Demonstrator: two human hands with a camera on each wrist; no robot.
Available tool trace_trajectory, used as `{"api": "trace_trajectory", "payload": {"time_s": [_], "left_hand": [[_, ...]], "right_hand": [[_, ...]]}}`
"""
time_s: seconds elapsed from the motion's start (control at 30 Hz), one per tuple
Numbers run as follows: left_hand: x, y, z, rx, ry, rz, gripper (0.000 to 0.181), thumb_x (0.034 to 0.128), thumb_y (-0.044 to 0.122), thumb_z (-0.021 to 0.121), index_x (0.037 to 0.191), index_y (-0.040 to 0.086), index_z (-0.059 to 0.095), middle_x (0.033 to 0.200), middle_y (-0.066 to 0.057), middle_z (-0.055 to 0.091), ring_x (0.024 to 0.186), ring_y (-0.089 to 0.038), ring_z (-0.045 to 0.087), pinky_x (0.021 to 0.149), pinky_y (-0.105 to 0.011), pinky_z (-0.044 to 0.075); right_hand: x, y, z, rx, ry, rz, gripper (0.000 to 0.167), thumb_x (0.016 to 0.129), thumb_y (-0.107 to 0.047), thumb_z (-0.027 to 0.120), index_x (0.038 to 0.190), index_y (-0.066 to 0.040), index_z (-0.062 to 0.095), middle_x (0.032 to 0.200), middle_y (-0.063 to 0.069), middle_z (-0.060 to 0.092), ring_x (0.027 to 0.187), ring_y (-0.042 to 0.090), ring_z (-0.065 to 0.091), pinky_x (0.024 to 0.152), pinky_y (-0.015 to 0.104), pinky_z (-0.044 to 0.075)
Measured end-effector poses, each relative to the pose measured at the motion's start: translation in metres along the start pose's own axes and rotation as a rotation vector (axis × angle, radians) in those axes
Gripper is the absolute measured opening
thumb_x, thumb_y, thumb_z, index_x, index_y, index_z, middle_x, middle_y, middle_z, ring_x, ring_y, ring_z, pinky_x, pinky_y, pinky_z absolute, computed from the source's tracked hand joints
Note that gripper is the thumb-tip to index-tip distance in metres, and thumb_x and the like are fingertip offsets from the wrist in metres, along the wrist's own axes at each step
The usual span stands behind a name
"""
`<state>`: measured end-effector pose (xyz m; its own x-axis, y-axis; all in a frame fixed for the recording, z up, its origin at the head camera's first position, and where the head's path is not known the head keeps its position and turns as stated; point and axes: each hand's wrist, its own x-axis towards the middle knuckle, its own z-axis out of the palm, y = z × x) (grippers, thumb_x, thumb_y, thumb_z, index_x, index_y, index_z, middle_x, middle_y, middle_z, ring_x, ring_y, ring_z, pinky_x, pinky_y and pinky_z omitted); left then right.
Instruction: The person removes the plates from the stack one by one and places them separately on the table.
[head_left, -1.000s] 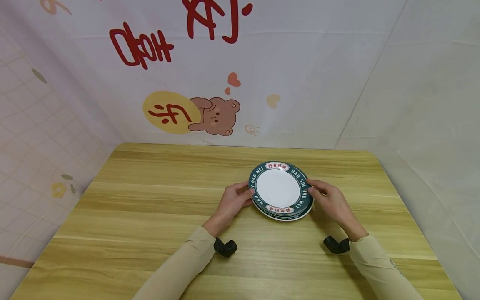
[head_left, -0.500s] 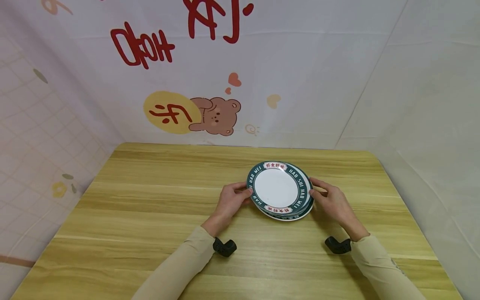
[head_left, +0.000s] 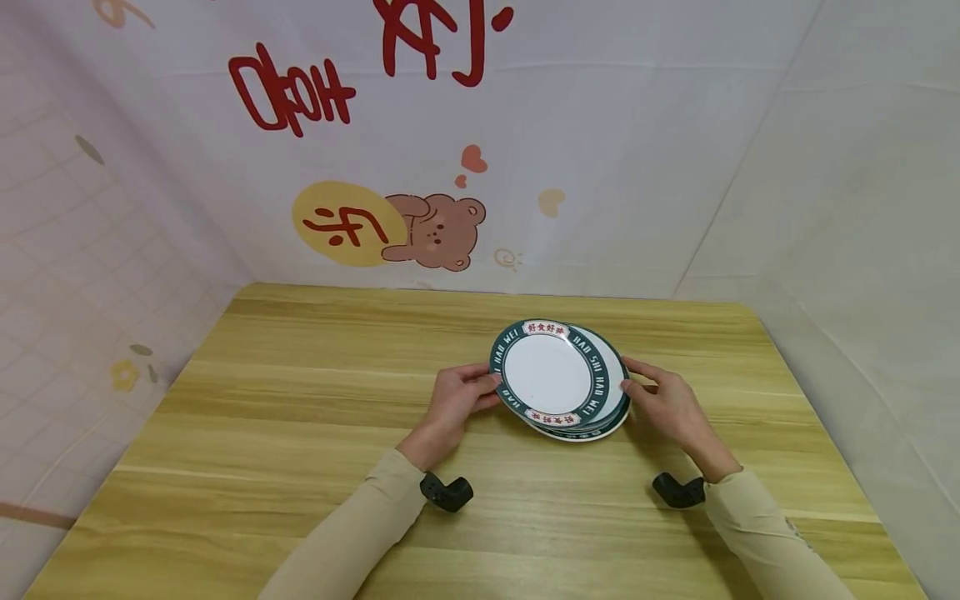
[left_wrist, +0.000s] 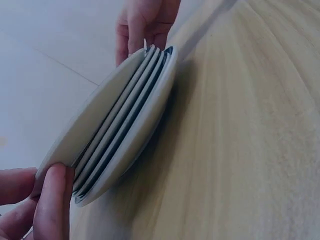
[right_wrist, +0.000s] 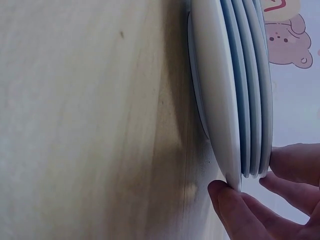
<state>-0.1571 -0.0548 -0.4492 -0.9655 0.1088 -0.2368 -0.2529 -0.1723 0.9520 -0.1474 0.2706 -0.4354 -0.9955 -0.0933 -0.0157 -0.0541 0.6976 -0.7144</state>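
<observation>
Light wood-grain tabletop [head_left: 300,400], rounded far corners, meets a white back sheet [head_left: 615,133] with red lettering [head_left: 477,42] and a brown bear print [head_left: 444,233]; left sheet [head_left: 45,258] has a faint grid and yellow flower [head_left: 124,376], right sheet [head_left: 862,208] plain. Plates right of middle toward far edge: green-rimmed top plate [head_left: 547,373] offset left over the lower plates [head_left: 612,371], white crescent showing. Left hand [head_left: 452,408] pinches top plate's left rim, right hand [head_left: 673,410] grips lower plates' right edge, thumb above, fingers below.
</observation>
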Motion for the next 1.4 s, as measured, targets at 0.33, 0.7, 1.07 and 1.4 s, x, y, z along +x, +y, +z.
{"api": "trace_trajectory", "payload": {"time_s": [0.33, 0.7, 1.07, 1.4], "left_hand": [[-0.005, 0.011, -0.007, -0.045, 0.024, -0.009, 0.033, 0.0987, 0.001, 0.067, 0.129, -0.012, 0.065, 0.117, -0.024, 0.070, 0.088, -0.019, 0.074, 0.082, -0.031, 0.064], [-0.010, 0.023, -0.026, -0.060, 0.062, -0.016, 0.033, 0.0984, 0.003, 0.069, 0.128, -0.010, 0.066, 0.114, -0.021, 0.072, 0.087, -0.019, 0.075, 0.088, -0.036, 0.062], [-0.014, 0.032, -0.046, -0.112, 0.080, -0.007, 0.033, 0.0975, 0.000, 0.068, 0.127, -0.013, 0.064, 0.107, -0.017, 0.073, 0.083, -0.017, 0.075, 0.083, -0.034, 0.064], [-0.014, 0.036, -0.065, -0.101, 0.094, -0.023, 0.034, 0.0983, -0.002, 0.067, 0.129, -0.015, 0.062, 0.100, -0.012, 0.074, 0.082, -0.015, 0.075, 0.085, -0.034, 0.063]], "right_hand": [[0.000, 0.001, 0.000, 0.004, -0.006, 0.020, 0.048, 0.106, -0.020, 0.061, 0.150, -0.001, 0.053, 0.150, 0.032, 0.048, 0.124, 0.050, 0.059, 0.104, 0.061, 0.050], [-0.001, -0.001, -0.001, 0.015, -0.002, 0.020, 0.047, 0.106, -0.018, 0.061, 0.149, -0.001, 0.053, 0.149, 0.033, 0.048, 0.123, 0.048, 0.060, 0.102, 0.059, 0.052], [0.000, 0.002, -0.001, 0.013, 0.004, 0.005, 0.047, 0.105, -0.018, 0.062, 0.148, -0.001, 0.054, 0.148, 0.033, 0.049, 0.122, 0.046, 0.061, 0.101, 0.054, 0.053], [0.000, 0.002, 0.000, 0.036, -0.009, 0.002, 0.048, 0.106, -0.019, 0.061, 0.149, -0.001, 0.053, 0.149, 0.032, 0.049, 0.124, 0.047, 0.060, 0.104, 0.056, 0.052]]}}
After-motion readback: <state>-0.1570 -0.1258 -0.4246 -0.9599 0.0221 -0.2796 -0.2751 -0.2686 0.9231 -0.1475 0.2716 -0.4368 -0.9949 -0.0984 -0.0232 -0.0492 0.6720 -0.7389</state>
